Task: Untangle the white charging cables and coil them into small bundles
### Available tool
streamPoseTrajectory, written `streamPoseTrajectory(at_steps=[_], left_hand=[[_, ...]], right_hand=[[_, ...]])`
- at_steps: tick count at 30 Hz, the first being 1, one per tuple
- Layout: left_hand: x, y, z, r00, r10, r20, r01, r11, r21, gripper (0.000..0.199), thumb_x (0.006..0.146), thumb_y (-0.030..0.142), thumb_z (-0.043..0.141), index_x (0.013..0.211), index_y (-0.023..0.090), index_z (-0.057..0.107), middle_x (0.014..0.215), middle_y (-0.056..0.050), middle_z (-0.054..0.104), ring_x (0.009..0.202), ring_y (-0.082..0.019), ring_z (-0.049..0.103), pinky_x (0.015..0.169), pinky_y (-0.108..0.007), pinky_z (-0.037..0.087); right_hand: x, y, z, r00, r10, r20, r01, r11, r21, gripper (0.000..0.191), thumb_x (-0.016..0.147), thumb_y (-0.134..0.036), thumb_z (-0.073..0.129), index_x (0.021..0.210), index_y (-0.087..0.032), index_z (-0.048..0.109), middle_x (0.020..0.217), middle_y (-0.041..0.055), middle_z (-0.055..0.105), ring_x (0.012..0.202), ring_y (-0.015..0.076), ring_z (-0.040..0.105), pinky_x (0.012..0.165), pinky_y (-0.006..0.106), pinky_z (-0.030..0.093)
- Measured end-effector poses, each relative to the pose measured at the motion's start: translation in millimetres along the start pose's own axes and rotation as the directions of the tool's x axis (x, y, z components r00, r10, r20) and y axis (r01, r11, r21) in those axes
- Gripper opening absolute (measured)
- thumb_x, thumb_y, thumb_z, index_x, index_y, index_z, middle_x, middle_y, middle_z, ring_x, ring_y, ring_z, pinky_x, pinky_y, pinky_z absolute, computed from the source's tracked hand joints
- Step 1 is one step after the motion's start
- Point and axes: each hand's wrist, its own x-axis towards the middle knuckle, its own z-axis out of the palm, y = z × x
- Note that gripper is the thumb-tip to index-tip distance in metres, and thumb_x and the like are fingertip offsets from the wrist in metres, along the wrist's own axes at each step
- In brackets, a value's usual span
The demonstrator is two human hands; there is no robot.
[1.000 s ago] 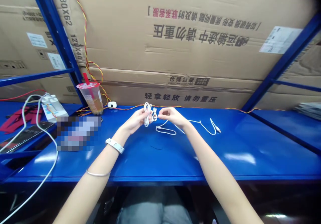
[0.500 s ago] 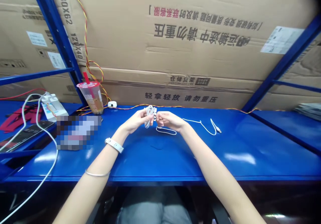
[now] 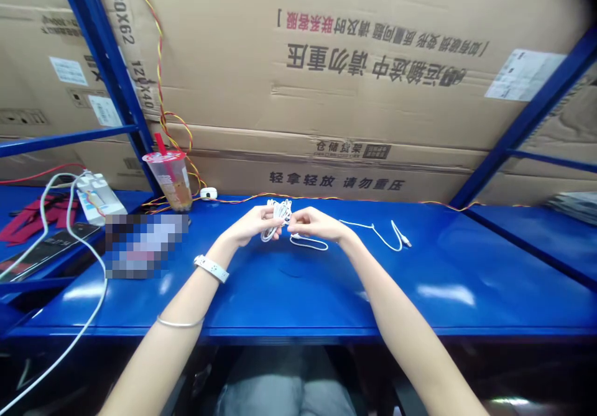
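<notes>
A bundled white cable [image 3: 281, 209] is gripped by my left hand [image 3: 254, 224], its loops sticking out above and below the fingers. My right hand [image 3: 313, 224] touches the bundle's right side, thumb and fingertips pinched together at the cable. A loose loop of white cord [image 3: 310, 242] lies on the blue tabletop below my right hand. Farther right, a stretch of white cable with a plug end [image 3: 405, 240] rests on the surface, and part of its run passes behind my right hand.
At the left stand a drink cup [image 3: 171, 180] with a red straw, a small white case [image 3: 208, 193] and a blurred-out object [image 3: 147, 245]. A phone [image 3: 51, 248] and a white power strip [image 3: 100, 198] lie farther left. Cardboard [image 3: 326, 111] walls the back of the blue table [image 3: 420, 267].
The cable bundle has turned in my left hand, its lower loops now tilting left. My right fingers have shifted slightly and curl differently at its edge. The loose cable has not moved.
</notes>
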Motion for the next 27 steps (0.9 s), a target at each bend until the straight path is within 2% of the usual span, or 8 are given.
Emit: streamPoseTrajectory(at_steps=[3, 7, 13, 16, 19, 22, 25, 27], left_hand=[[0.9, 0.1, -3.1, 0.999, 0.009, -0.048, -0.009, 1.0, -0.009, 0.045, 0.075, 0.045, 0.068, 0.104, 0.011, 0.059, 0.073, -0.005, 0.064, 0.059, -0.013, 0.06, 0.052, -0.022, 0.043], [1.9, 2.4, -1.8, 0.995, 0.048, -0.091, -0.051, 0.998, -0.031, 0.04, 0.075, 0.042, 0.069, 0.099, 0.011, 0.06, 0.072, -0.005, 0.064, 0.059, -0.013, 0.06, 0.05, -0.021, 0.042], [5.3, 2.3, 4.0, 0.974, 0.036, -0.223, -0.088, 0.969, -0.23, 0.034, 0.073, 0.037, 0.072, 0.093, 0.014, 0.057, 0.069, -0.002, 0.062, 0.056, -0.011, 0.059, 0.052, -0.021, 0.045], [5.6, 2.3, -6.2, 0.929, 0.081, -0.361, -0.219, 0.906, -0.362, 0.031, 0.071, 0.033, 0.074, 0.085, 0.014, 0.054, 0.066, 0.001, 0.058, 0.054, -0.008, 0.055, 0.052, -0.02, 0.045], [3.5, 3.7, -19.9, 0.877, 0.103, -0.47, -0.334, 0.832, -0.442, 0.029, 0.071, 0.029, 0.075, 0.079, 0.014, 0.052, 0.063, 0.003, 0.054, 0.052, -0.006, 0.05, 0.051, -0.018, 0.043], [1.5, 4.9, -20.4, 0.903, 0.084, -0.421, -0.309, 0.807, -0.503, 0.027, 0.071, 0.028, 0.075, 0.08, 0.013, 0.054, 0.059, 0.006, 0.046, 0.049, -0.003, 0.042, 0.048, -0.016, 0.038], [2.0, 3.6, -5.4, 0.939, 0.087, -0.334, -0.246, 0.848, -0.47, 0.03, 0.071, 0.03, 0.076, 0.087, 0.011, 0.059, 0.054, 0.009, 0.033, 0.044, -0.002, 0.031, 0.042, -0.014, 0.028], [3.1, 1.8, 6.3, 0.957, 0.089, -0.276, -0.203, 0.885, -0.419, 0.034, 0.071, 0.033, 0.076, 0.093, 0.011, 0.062, 0.053, 0.009, 0.031, 0.042, -0.001, 0.027, 0.041, -0.015, 0.024]], right_hand=[[-0.9, -3.6, -2.1, 0.999, -0.031, -0.044, 0.026, 0.995, -0.1, 0.039, 0.079, -0.049, 0.062, 0.067, -0.013, 0.054, 0.059, -0.003, 0.046, 0.053, 0.0075, 0.037, 0.05, 0.022, 0.026], [-2.4, -6.9, -4.2, 0.998, -0.035, -0.054, 0.032, 0.998, -0.062, 0.04, 0.081, -0.05, 0.06, 0.069, -0.013, 0.054, 0.063, -0.002, 0.047, 0.056, 0.0078, 0.037, 0.051, 0.022, 0.026], [-0.4, -1.5, -1.0, 0.997, -0.074, 0.028, 0.063, 0.955, 0.29, 0.035, 0.083, -0.046, 0.06, 0.07, -0.016, 0.047, 0.058, -0.0072, 0.033, 0.051, 0.0055, 0.024, 0.051, 0.023, 0.02], [-0.9, 4.0, -2.0, 0.993, -0.107, 0.052, 0.078, 0.915, 0.395, 0.035, 0.085, -0.043, 0.06, 0.068, -0.017, 0.043, 0.054, -0.0083, 0.03, 0.05, 0.0058, 0.021, 0.052, 0.023, 0.019], [-2.9, 8.5, -5.8, 0.989, -0.15, 0.009, 0.129, 0.879, 0.459, 0.035, 0.085, -0.04, 0.061, 0.067, -0.018, 0.041, 0.053, -0.0079, 0.029, 0.05, 0.0068, 0.024, 0.053, 0.024, 0.02], [-4.9, 10.0, -8.2, 0.983, -0.179, -0.041, 0.172, 0.82, 0.547, 0.035, 0.085, -0.039, 0.061, 0.066, -0.018, 0.04, 0.051, -0.0079, 0.027, 0.05, 0.0078, 0.026, 0.052, 0.025, 0.021], [-5.9, 8.0, -7.0, 0.979, -0.202, -0.033, 0.18, 0.77, 0.613, 0.036, 0.086, -0.036, 0.06, 0.064, -0.019, 0.037, 0.049, -0.0076, 0.028, 0.048, 0.0081, 0.027, 0.052, 0.025, 0.022], [-5.9, 5.9, -5.1, 0.977, -0.212, -0.022, 0.178, 0.75, 0.638, 0.035, 0.085, -0.034, 0.061, 0.065, -0.018, 0.037, 0.049, -0.0077, 0.028, 0.047, 0.0077, 0.027, 0.052, 0.025, 0.022]])
